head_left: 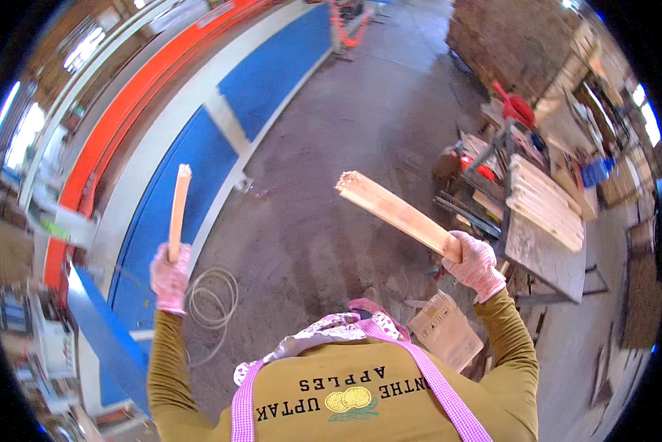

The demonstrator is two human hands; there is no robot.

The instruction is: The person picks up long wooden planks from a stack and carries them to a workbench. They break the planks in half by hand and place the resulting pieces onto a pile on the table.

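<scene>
Two pieces of wood are held up in front of the person, one in each gloved hand, above a grey concrete floor (323,221).

At the far left there is a long machine with blue panels (198,169) and an orange-red strip (117,125) along its top side. It runs from the lower left up toward the top middle of the picture.

The left hand (170,278) wears a pink patterned glove and is closed around the lower end of a narrow wooden stick (177,210). The stick stands almost upright, and its top end looks rough and broken. Just to the right of this hand, a coil of pale wire (214,295) lies on the floor.

In the middle, low in the picture, a cardboard box (445,328) lies on the floor near the person's body.

The right hand (474,264), in the same kind of glove, is closed around one end of a flat wooden board (393,208). The board points up and to the left, and its free end is splintered. The two pieces of wood are well apart and do not touch.

Further right, a worktable (544,254) carries a stack of pale boards (544,199). Behind it there are more wood pieces and a red object (519,107); I cannot tell what this object is.
</scene>
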